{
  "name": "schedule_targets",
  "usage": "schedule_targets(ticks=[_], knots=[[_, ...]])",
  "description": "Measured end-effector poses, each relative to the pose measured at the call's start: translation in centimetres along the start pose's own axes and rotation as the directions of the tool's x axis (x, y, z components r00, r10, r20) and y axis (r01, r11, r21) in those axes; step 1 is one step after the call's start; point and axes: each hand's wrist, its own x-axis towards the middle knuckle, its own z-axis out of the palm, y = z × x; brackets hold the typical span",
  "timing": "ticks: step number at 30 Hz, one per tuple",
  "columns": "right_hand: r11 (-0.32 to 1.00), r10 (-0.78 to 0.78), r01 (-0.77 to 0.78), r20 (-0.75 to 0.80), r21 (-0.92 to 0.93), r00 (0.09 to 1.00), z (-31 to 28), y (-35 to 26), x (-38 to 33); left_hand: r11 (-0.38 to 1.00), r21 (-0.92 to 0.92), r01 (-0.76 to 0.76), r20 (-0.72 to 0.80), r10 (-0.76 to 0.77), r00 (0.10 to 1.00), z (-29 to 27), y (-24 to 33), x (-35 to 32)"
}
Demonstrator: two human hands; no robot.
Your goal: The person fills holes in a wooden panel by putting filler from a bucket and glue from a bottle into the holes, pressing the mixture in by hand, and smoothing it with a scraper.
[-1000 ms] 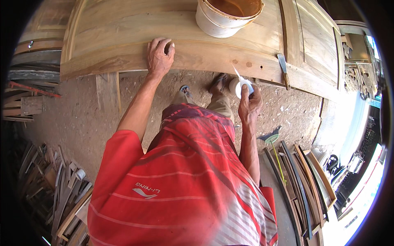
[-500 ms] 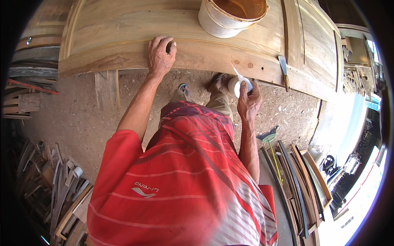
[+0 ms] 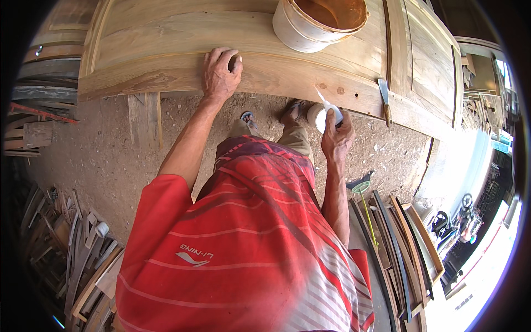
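A pale wooden panel door (image 3: 182,33) lies flat in front of me. Curled on its near rail is my left hand (image 3: 219,77), fingers bent in toward the thumb; a dark patch shows between them, and I cannot make out what it is. My right hand (image 3: 338,133) is closed around a small white squeeze bottle (image 3: 335,113) just off the door's near edge. The bottle's thin pointed nozzle tilts up and left toward the rail, close to two brownish round spots. A scraper (image 3: 385,102) with a wooden handle lies across the edge, right of that hand.
On the door stands a white bucket (image 3: 301,30) with orange-brown residue inside. Below the near edge is a white tub (image 3: 315,117), partly hidden by the bottle. Wood offcuts (image 3: 83,249) pile up at the left; long strips (image 3: 395,249) and a green-handled net (image 3: 362,188) lie at the right.
The view has shifted slightly, so the bucket and both hands sit a little further right. Both hands keep their grip and place at the door's edge.
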Motion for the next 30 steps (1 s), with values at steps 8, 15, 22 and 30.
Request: schedule_targets(ticks=[8, 15, 22, 30], knots=[[1.000, -0.019, 0.019, -0.008, -0.013, 1.000, 0.0, -0.5, 0.1, 1.000, -0.008, -0.003, 0.006, 0.003, 1.000, -0.1, 0.0, 0.0], [0.998, -0.044, 0.043, -0.013, -0.045, 0.999, 0.1, -0.6, 0.2, 1.000, -0.007, 0.005, 0.013, -0.005, 1.000, -0.1, 0.0, 0.0], [0.998, -0.057, 0.057, -0.004, -0.042, 0.998, 0.0, -0.6, 0.2, 1.000, -0.022, -0.006, -0.003, 0.006, 1.000, 0.0, 0.1, 0.0], [0.997, -0.047, 0.047, 0.008, -0.063, 0.999, -0.3, -1.2, 0.1, 1.000, -0.022, -0.007, 0.003, 0.007, 1.000, 0.0, -0.1, 0.0]])
